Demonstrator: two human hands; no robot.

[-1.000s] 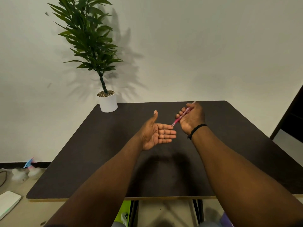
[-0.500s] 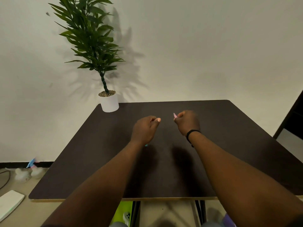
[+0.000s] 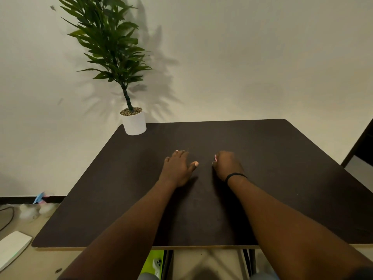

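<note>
My left hand (image 3: 178, 168) lies palm down on the dark table (image 3: 282, 168), fingers straight and slightly spread, thumb pointing right. It holds nothing that I can see. My right hand (image 3: 227, 164) sits a short gap to its right, curled into a fist with the knuckles up and a black band on the wrist. A small pink end of the pen (image 3: 215, 158) sticks out at the fist's upper left; the rest of the pen is hidden inside the hand.
A leafy plant in a white pot (image 3: 134, 124) stands at the table's far left corner against the wall. On the floor to the left lie a white flat object (image 3: 12, 247), a cable and small items. A dark frame (image 3: 361, 146) stands at right.
My left hand turned from palm up to palm down and flattened onto the table. My right hand closed round the pink pen, which now shows only its end, and lowered.
</note>
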